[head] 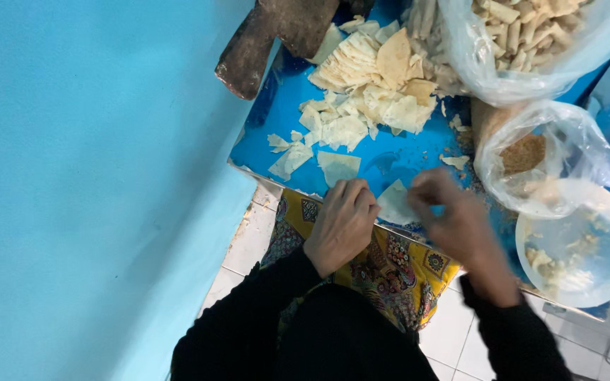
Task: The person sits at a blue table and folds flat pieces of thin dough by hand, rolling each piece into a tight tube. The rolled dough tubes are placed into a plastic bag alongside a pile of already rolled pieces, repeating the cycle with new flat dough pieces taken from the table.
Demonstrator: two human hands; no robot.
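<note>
My left hand [342,222] and my right hand [453,219] meet at the near edge of a blue table [404,159]. Between them they pinch a small pale sheet of dough [394,203], fingers curled on its two sides. The right hand is blurred. Just beyond the hands lie loose pale dough pieces [338,166], and further back a heap of cut dough sheets [372,81]. Black sleeves cover both arms.
A clear bag of rolled pastries [531,35] stands at the back right. A second clear bag holding brown filling [531,155] and a clear round lid with crumbs [577,247] sit at the right. A dark worn tool [270,39] rests at the back. A turquoise wall fills the left.
</note>
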